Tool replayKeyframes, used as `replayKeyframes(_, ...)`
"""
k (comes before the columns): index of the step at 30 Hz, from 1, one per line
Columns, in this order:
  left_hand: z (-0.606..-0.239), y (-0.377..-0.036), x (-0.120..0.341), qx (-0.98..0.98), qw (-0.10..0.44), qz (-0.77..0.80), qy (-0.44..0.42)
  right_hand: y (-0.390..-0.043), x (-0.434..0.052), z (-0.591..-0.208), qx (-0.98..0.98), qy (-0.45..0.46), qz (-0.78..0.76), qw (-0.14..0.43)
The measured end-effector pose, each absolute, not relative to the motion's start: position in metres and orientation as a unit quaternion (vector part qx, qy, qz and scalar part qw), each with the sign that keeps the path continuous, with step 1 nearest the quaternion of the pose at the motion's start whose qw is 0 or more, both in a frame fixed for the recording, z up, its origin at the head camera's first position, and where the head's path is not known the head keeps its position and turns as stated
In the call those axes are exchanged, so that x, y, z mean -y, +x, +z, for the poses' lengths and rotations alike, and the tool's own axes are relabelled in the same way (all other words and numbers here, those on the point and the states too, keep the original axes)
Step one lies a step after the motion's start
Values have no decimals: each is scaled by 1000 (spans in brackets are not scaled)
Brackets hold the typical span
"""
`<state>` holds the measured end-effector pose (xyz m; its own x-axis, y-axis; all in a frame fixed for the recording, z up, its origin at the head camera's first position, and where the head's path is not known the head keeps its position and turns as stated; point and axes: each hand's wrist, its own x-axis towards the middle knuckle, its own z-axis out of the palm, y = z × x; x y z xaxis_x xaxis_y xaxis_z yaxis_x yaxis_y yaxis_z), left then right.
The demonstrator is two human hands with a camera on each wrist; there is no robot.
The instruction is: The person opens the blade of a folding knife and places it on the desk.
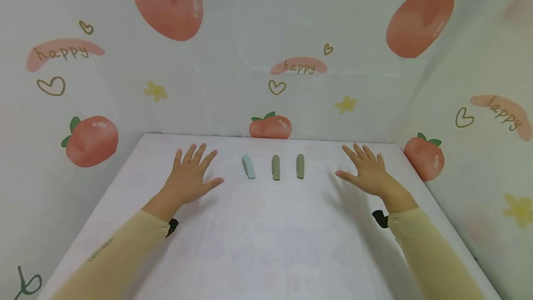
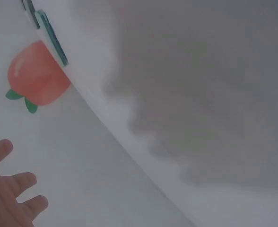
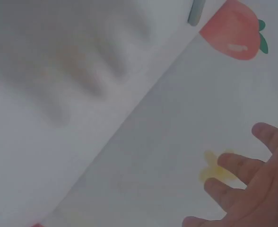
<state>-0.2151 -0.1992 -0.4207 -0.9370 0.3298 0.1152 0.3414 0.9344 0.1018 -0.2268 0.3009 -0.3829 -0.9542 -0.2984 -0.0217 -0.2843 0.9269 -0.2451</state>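
Three small folded pocket knives lie in a row on the white table (image 1: 266, 235), toward its far edge in the head view. The left one is pale blue (image 1: 248, 166), the middle knife (image 1: 276, 167) olive green, and the right knife (image 1: 300, 166) also olive green. To the left of the row, my left hand (image 1: 189, 177) hovers above the table with its fingers spread, holding nothing. My right hand (image 1: 366, 175) is likewise spread in the air, right of the row. The left wrist view catches the pale blue knife (image 2: 52, 38); one olive knife (image 3: 196, 13) shows in the right wrist view.
A white cloth (image 1: 233, 101) printed with peaches, hearts and "happy" hangs behind the table and along both sides. A black strap piece (image 1: 172, 227) shows at the left wrist and another black piece (image 1: 380, 219) at the right wrist.
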Motion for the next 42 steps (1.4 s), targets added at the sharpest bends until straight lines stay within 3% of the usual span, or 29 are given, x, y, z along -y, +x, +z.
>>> replayKeyframes(24,-438,-233,135,958,75,-151,-231,-261,-265,-416,-955,-194,-224,19)
replayKeyframes(42,-447,-251,82,955,31,-204,-213,-293,-237,-429,-946,-172,-271,46)
